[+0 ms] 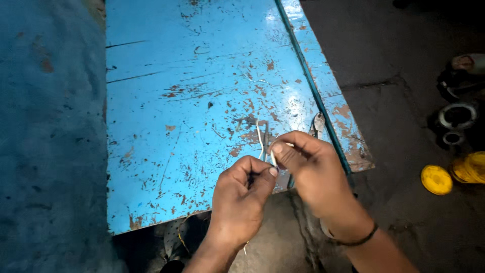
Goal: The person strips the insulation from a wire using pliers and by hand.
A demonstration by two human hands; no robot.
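Observation:
My left hand [243,194] and my right hand [313,169] meet over the near edge of a scratched blue metal tabletop [192,101]. Both pinch a thin pale wire [260,136] whose loose end curves up from between the fingertips. The left thumb and forefinger press on the wire's lower part, the right fingers grip it just above. A metal pliers-like tool [318,125] lies on the tabletop just beyond my right hand. A dark band circles my right wrist.
A blue wall [50,136] runs along the left. Dark concrete floor lies to the right, with a yellow disc [436,179], a yellow spool [471,167] and dark ring-shaped parts [457,116] on it. The tabletop's right edge has a raised strip.

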